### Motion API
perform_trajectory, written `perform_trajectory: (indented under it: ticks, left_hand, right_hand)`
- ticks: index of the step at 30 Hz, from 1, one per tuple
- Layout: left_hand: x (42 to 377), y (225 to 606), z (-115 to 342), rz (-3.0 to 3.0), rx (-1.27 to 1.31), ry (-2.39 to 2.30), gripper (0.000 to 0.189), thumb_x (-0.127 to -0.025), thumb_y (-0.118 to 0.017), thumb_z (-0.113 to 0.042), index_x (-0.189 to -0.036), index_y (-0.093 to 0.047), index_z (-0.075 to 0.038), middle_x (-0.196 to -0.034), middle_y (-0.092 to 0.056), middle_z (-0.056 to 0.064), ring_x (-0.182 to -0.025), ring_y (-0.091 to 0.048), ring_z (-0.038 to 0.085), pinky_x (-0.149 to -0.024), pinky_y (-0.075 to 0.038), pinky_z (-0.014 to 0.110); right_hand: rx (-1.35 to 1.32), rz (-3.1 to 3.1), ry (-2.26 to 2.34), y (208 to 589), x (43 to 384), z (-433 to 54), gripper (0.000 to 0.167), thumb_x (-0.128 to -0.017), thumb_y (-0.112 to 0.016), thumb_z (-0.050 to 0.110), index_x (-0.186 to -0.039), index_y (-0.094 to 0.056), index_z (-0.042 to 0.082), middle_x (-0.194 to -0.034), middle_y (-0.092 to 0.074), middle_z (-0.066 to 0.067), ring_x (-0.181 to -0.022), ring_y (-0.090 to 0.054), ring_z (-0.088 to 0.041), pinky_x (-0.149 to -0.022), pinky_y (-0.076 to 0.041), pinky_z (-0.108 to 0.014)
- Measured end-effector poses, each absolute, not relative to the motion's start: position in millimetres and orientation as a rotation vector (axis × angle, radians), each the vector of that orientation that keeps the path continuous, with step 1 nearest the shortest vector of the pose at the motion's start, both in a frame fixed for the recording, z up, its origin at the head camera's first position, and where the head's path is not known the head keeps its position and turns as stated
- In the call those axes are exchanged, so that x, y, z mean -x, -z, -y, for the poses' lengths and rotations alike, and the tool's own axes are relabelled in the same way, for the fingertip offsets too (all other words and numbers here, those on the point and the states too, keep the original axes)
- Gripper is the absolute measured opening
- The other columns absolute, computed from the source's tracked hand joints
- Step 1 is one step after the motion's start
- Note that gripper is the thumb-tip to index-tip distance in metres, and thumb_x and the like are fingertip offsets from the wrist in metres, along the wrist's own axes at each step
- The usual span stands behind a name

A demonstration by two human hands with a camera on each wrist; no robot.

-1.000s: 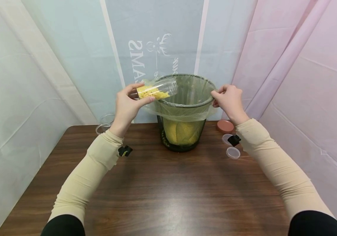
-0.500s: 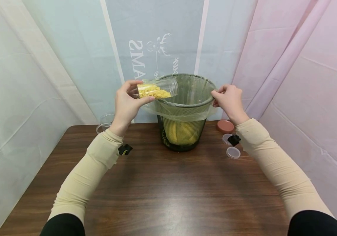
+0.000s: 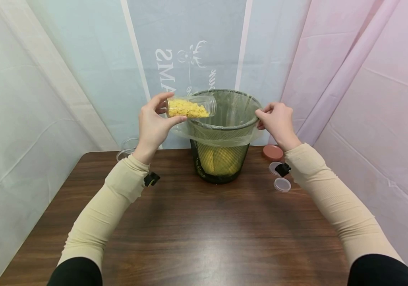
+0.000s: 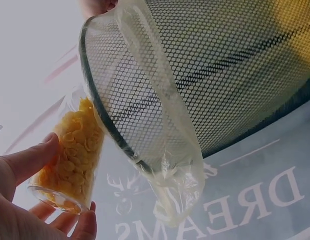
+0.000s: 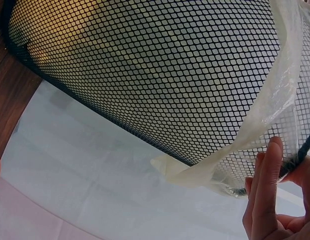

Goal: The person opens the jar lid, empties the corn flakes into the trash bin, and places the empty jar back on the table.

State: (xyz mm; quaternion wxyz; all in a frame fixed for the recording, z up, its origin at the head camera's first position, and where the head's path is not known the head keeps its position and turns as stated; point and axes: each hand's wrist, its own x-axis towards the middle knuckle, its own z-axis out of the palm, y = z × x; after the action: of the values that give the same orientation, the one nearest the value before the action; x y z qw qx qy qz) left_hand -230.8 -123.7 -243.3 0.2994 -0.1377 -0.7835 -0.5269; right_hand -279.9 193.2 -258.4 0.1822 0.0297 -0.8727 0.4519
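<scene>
My left hand (image 3: 155,121) grips a clear jar (image 3: 211,106) round its base end, the thumb below and the fingers above in the head view. The jar lies nearly level, its open mouth over the left rim of a black mesh wastebasket (image 3: 221,157). Yellow flake-like pieces (image 4: 77,142) fill much of the jar and reach close to its mouth. My right hand (image 3: 277,121) pinches the basket's right rim, where a translucent bin liner (image 5: 264,115) folds over it. Something yellow shows through the mesh at the basket's bottom.
Right of the basket, a reddish-brown lid (image 3: 272,152) and two translucent lids, one nearer lid (image 3: 282,184) among them, lie on the brown wooden table (image 3: 204,230). Clear round objects (image 3: 126,149), partly hidden by my left wrist, stand at the back left. Fabric curtains hang behind.
My left hand has tipped the jar from mouth slightly raised to nearly level, lifting its base end. The yellow pieces have slid toward the mouth. My right hand has stayed on the rim.
</scene>
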Motion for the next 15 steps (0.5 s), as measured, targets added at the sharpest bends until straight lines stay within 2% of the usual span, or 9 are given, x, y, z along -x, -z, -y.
perform_trajectory:
  ticks: [9,15]
  left_hand:
    - [231.8,242.4,123.3,2.085,0.361,1.331,0.064,-0.062,-0.088,-0.012,-0.121,-0.065,-0.019,-0.123,-0.065,0.0,-0.101,-0.062,0.019,-0.089,-0.049,0.029]
    - [232.2,242.2,123.1,2.076,0.376,1.29,0.063,-0.062,-0.088,-0.012,-0.121,-0.065,-0.018,-0.124,-0.064,-0.002,-0.104,-0.06,0.016,-0.091,-0.047,0.028]
  right_hand:
    - [-0.079,2.473,-1.273,256.6,277.4,-192.4,0.019,-0.086,-0.055,0.021,-0.086,-0.06,0.002,-0.052,-0.063,0.007,-0.045,-0.062,-0.006,-0.052,-0.054,-0.022]
    - [-0.079,2.469,-1.282,257.1,277.8,-193.1,0.019,-0.086,-0.056,0.02,-0.086,-0.06,0.002,-0.053,-0.063,0.007,-0.046,-0.063,-0.006,-0.053,-0.055,-0.023]
